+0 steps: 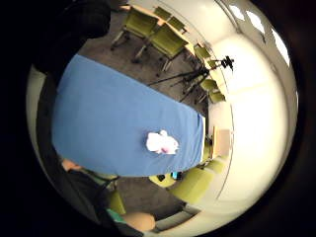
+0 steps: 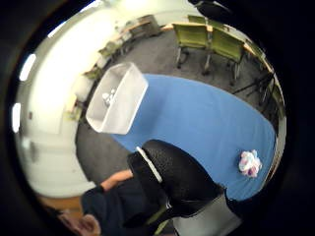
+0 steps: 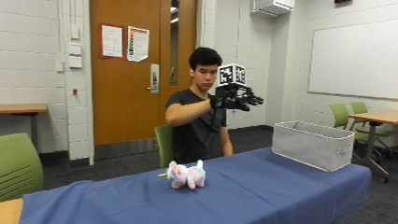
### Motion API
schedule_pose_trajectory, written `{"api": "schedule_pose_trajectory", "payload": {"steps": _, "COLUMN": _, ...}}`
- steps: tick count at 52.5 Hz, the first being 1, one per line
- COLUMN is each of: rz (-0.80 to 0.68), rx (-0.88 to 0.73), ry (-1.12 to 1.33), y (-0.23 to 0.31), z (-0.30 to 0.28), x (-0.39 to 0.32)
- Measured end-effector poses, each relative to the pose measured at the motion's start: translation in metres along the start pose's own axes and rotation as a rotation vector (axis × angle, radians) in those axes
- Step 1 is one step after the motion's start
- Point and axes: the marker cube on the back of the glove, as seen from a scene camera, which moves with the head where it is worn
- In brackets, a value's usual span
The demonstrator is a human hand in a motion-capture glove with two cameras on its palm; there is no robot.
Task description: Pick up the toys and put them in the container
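Right hand point(image 3: 239, 99) raised high over the desk point(image 3: 261, 191), about face level, fingers spread and relaxed, holding nothing. Positioned between the plush unicorn point(image 3: 185, 176) and the grey fabric container point(image 3: 313, 143), well above both.

Plush unicorn standing upright on the blue tablecloth point(image 3: 124, 200), near the person's edge of the desk, well apart from the container. Only toy left on the desk as far as visible. Something small and pale lying in the container bottom in the thumb-side view point(image 2: 109, 97), likely a toy already dropped in; too small to confirm.

Step in hand, by judgement: reach back for the unicorn.

How to do it well:
- Swing across toward the unicorn first, then descend straight down over it; avoids knocking it sideways.
- Keep fingers open until around the body, not the horn or legs.
- Close across the torso; soft plush, should compress and sit securely in the palm.
- Lift clear of the cloth before travelling, to avoid dragging fabric.
- Carry over the container rim, release above the open middle, not at the wall.

Risk: toy tipping over on a glancing approach.
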Motion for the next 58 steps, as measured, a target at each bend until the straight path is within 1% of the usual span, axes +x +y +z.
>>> {"api": "schedule_pose_trajectory", "payload": {"steps": 1, "rz": 0.076, "rx": -0.007, "ry": 0.029, "y": 0.005, "z": 0.003, "x": 0.009}}
{"api": "schedule_pose_trajectory", "payload": {"steps": 3, "rz": 0.137, "rx": -0.021, "ry": 0.04, "y": 0.015, "z": 0.008, "x": 0.027}}
{"api": "schedule_pose_trajectory", "payload": {"steps": 11, "rz": 0.23, "rx": -0.048, "ry": 0.042, "y": 0.045, "z": 0.029, "x": 0.087}}
{"api": "schedule_pose_trajectory", "payload": {"steps": 20, "rz": 0.305, "rx": -0.09, "ry": 0.053, "y": 0.062, "z": 0.078, "x": 0.15}}
{"api": "schedule_pose_trajectory", "payload": {"steps": 31, "rz": 0.333, "rx": -0.219, "ry": -0.023, "y": 0.084, "z": 0.157, "x": 0.175}}
{"api": "schedule_pose_trajectory", "payload": {"steps": 41, "rz": 0.339, "rx": -0.281, "ry": -0.08, "y": 0.096, "z": 0.211, "x": 0.182}}
{"api": "schedule_pose_trajectory", "payload": {"steps": 47, "rz": 0.359, "rx": -0.36, "ry": -0.09, "y": 0.11, "z": 0.245, "x": 0.187}}
{"api": "schedule_pose_trajectory", "payload": {"steps": 51, "rz": 0.363, "rx": -0.395, "ry": -0.046, "y": 0.12, "z": 0.259, "x": 0.19}}
{"api": "schedule_pose_trajectory", "payload": {"steps": 58, "rz": 0.343, "rx": -0.375, "ry": -0.006, "y": 0.141, "z": 0.262, "x": 0.186}}
